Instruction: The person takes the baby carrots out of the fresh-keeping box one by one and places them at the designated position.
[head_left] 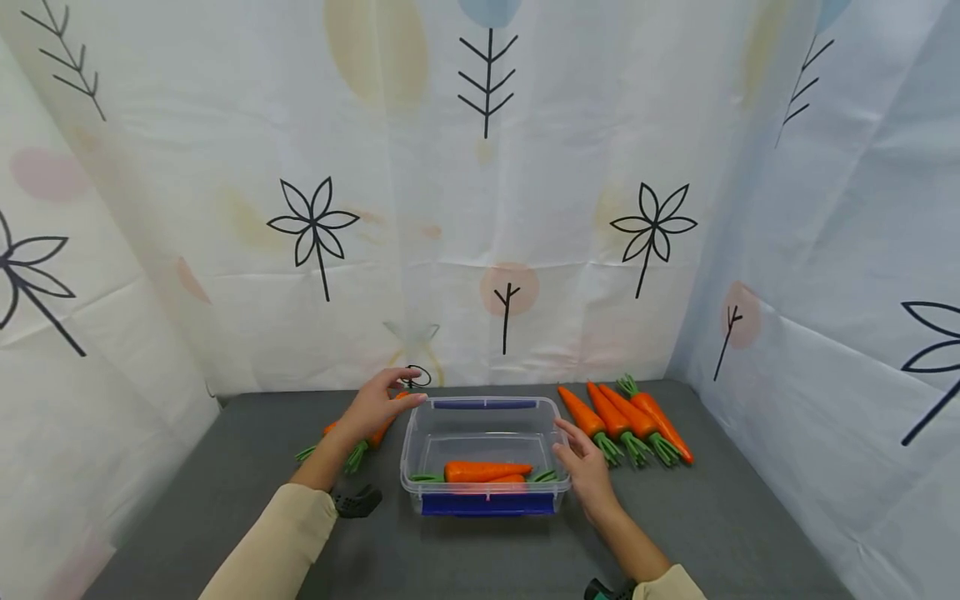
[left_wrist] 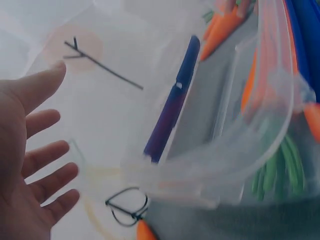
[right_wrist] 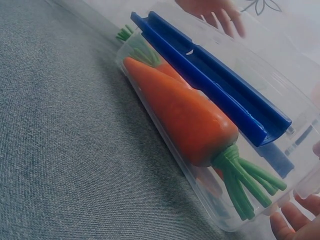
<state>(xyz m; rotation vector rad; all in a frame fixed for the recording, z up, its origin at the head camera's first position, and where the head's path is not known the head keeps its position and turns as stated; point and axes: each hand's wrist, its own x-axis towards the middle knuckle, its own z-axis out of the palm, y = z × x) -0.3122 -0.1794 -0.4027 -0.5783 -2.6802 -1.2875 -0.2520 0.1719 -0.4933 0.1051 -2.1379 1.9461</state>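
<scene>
A clear plastic box (head_left: 420, 442) with blue latches stands in the middle of the table. Inside it lie orange carrots (head_left: 480, 472) with green tops, at least two, side by side along the near wall. My left hand (head_left: 378, 406) hovers by the box's far left corner, its fingers extended and holding nothing; a gap separates it from the box in the left wrist view. At the right wall of the box, my right hand (head_left: 587, 468) has its fingertips at the rim, apparently touching it. The right wrist view shows a carrot (right_wrist: 185, 117) through the clear wall.
Several carrots (head_left: 600, 414) lie in a row on the grey table (head_left: 480, 558) to the right of the box. More carrots (head_left: 380, 433) are on the left, partly hidden by my left arm. A patterned white curtain (head_left: 420, 300) closes off the back and sides.
</scene>
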